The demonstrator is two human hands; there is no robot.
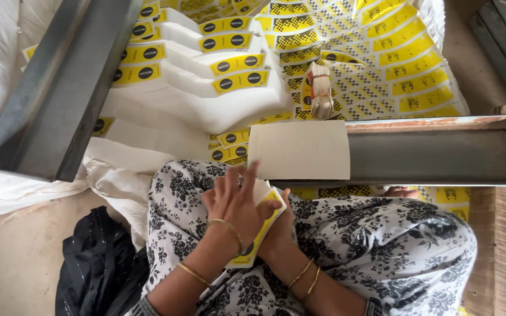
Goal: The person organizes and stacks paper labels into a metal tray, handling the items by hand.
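Gripping label stack (260, 225), hands (247, 210), tray edge (434, 124) near

Black bag (95, 263), metal trough (440, 153), tied bundle (321, 90).

My left hand (232, 202) blurs and covers most of the label stack (265, 225), my right hand (279, 231) sits mostly hidden beneath it, and my forearms run off the bottom edge.
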